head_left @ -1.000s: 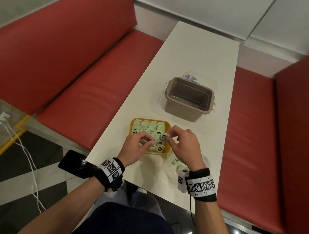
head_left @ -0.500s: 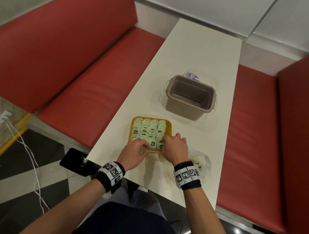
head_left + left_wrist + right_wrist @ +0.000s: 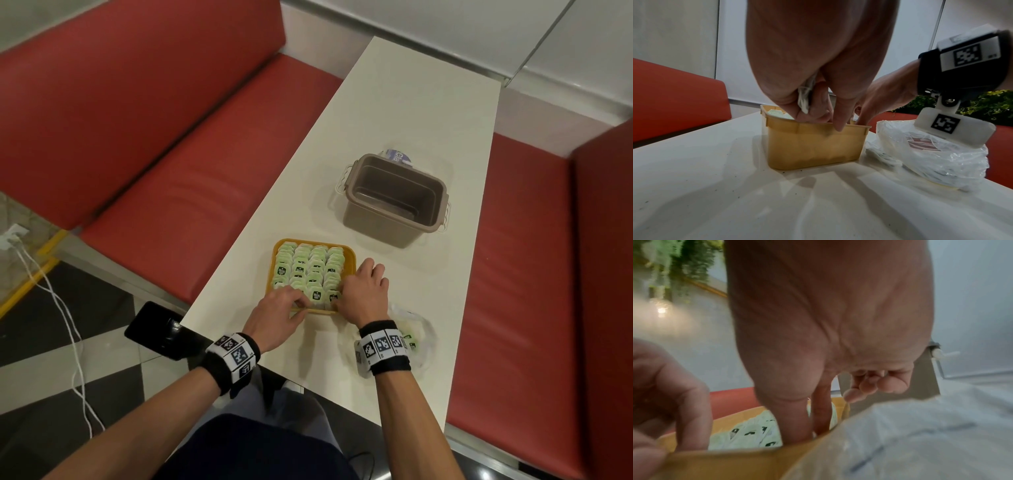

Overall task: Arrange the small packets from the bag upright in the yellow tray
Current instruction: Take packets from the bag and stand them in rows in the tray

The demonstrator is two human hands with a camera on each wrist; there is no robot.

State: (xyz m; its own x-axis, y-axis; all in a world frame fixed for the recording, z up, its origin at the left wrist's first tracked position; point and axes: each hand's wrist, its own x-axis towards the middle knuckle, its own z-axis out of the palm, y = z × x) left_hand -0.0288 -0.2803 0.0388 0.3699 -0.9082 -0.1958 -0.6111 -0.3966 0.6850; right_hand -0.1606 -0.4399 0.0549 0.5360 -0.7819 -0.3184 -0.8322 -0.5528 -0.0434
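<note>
The yellow tray (image 3: 352, 260) sits on the white table, packed with rows of upright pale green packets (image 3: 308, 270). My left hand (image 3: 301, 303) rests at the tray's near rim (image 3: 813, 142). In the left wrist view the left hand (image 3: 818, 116) holds a few pale packets (image 3: 804, 97) in its curled fingers. My right hand (image 3: 339, 296) is at the near right corner. Its thumb and forefinger (image 3: 807, 431) reach down into the tray among the packets (image 3: 748, 434), pinching a packet edge. The clear plastic bag (image 3: 421, 342) lies under my right wrist with packets inside.
An empty grey bin (image 3: 394, 198) stands beyond the tray, with a small lidded cup (image 3: 397, 156) behind it. A black phone (image 3: 154, 329) overhangs the table's near left edge. Red bench seats run along both sides of the table.
My right hand has come down from above the tray, carrying a packet into the near right corner. The left hand has stayed at the near rim.
</note>
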